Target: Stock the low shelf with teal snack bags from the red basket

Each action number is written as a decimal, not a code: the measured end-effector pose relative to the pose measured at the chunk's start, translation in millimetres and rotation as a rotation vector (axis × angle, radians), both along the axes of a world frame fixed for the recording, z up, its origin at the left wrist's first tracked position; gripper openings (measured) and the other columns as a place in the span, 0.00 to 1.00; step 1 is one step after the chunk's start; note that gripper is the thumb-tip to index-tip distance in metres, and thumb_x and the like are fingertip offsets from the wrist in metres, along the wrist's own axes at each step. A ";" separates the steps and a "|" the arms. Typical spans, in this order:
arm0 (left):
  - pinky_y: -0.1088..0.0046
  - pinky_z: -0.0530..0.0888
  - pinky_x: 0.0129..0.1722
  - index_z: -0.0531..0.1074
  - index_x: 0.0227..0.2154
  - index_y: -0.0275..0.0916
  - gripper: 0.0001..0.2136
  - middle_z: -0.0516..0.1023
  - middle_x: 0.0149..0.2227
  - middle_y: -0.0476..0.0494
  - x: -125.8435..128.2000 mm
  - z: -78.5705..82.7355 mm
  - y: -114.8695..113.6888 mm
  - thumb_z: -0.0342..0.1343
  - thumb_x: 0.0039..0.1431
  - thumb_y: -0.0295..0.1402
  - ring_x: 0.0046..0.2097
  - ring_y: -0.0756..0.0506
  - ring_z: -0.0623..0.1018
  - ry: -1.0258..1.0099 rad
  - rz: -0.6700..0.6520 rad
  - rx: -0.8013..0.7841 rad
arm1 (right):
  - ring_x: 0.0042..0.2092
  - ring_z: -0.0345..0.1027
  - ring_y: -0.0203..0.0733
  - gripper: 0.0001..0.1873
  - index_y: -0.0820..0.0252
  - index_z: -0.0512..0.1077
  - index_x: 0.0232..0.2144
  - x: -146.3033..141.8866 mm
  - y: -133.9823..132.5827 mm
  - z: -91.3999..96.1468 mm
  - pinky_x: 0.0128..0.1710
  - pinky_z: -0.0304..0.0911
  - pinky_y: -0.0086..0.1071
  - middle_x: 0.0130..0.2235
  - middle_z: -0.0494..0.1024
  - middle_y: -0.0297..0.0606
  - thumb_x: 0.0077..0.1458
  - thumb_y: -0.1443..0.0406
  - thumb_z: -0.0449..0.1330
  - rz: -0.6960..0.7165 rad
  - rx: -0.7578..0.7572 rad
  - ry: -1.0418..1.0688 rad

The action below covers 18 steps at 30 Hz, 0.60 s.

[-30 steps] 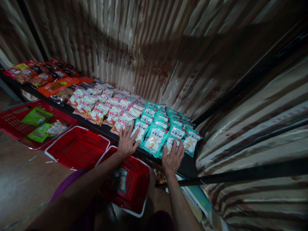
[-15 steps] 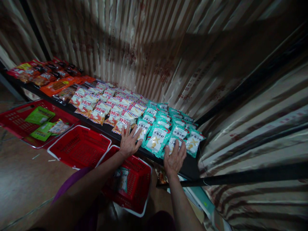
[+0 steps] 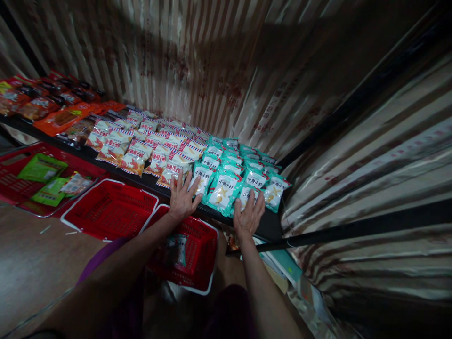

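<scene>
Teal-and-white snack packets (image 3: 224,189) lie in overlapping rows at the right end of a black shelf (image 3: 271,225). My left hand (image 3: 182,197) is spread at the shelf's front edge, its fingertips by the border between the teal packets and the red-and-white snack packets (image 3: 137,155). My right hand (image 3: 248,213) rests with fingers stretched over a front teal packet (image 3: 246,194), partly covering it. Neither hand is wrapped round anything. Below my left forearm, a red basket (image 3: 202,254) holds at least one teal packet (image 3: 178,248).
Left along the shelf are orange packets (image 3: 65,117) and red-and-black packets (image 3: 38,107). On the floor, one red basket (image 3: 116,207) sits beside another basket (image 3: 83,165) holding green packets (image 3: 44,168). A striped curtain (image 3: 197,61) hangs behind; a black bar (image 3: 335,226) crosses at right.
The view has shifted, so the shelf and baskets appear a little further left and higher. Both hands stay at the same packets, fingers still spread.
</scene>
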<state>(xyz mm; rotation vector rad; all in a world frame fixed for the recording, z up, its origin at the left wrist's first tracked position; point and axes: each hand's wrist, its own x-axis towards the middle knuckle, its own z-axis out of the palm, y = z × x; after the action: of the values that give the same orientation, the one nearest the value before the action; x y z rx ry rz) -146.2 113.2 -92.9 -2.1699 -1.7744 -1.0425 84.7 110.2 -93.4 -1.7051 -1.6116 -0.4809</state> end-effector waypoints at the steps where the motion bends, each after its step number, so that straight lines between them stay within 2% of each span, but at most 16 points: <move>1: 0.45 0.39 0.63 0.57 0.62 0.45 0.27 0.53 0.66 0.42 -0.3 -0.3 -0.2 0.49 0.61 0.43 0.68 0.35 0.40 0.004 -0.004 0.004 | 0.65 0.43 0.56 0.31 0.65 0.56 0.61 -0.4 -0.1 0.2 0.59 0.50 0.56 0.64 0.51 0.56 0.61 0.53 0.46 -0.005 -0.005 0.004; 11: 0.43 0.39 0.63 0.57 0.62 0.43 0.27 0.54 0.66 0.40 0.6 -9.0 2.5 0.48 0.61 0.43 0.68 0.34 0.40 0.010 -0.029 0.048 | 0.65 0.42 0.53 0.29 0.63 0.55 0.61 0.4 0.4 -4.6 0.59 0.51 0.54 0.65 0.50 0.55 0.62 0.55 0.47 -0.001 -0.003 0.029; 18: 0.43 0.40 0.63 0.58 0.61 0.41 0.26 0.55 0.65 0.39 0.4 -8.4 2.0 0.49 0.61 0.43 0.68 0.34 0.40 0.029 -0.027 0.056 | 0.66 0.42 0.55 0.29 0.65 0.53 0.61 4.3 -1.3 -5.3 0.58 0.51 0.55 0.64 0.50 0.58 0.62 0.56 0.45 0.000 0.083 0.033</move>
<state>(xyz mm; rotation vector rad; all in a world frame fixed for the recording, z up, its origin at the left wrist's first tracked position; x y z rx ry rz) -145.7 115.3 -101.3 -2.1706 -1.6872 -1.0490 89.0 108.9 -98.7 -1.6431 -1.5470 -0.5104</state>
